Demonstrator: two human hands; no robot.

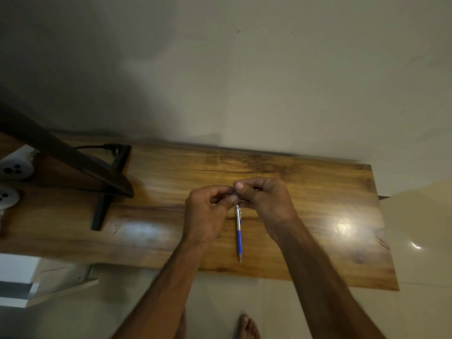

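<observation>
1. Head view: I see the left hand (208, 211) and right hand (264, 204) meeting fingertip to fingertip, both pinching a small dark piece (234, 192).
2. The blue pen (239, 233) lies on the bench (318, 216) between the wrists, tip pointing near.

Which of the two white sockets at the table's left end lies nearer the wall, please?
The upper socket, showing three dark holes just below the monitor; the other socket lies nearer the person and is cut by the picture's left edge.
</observation>
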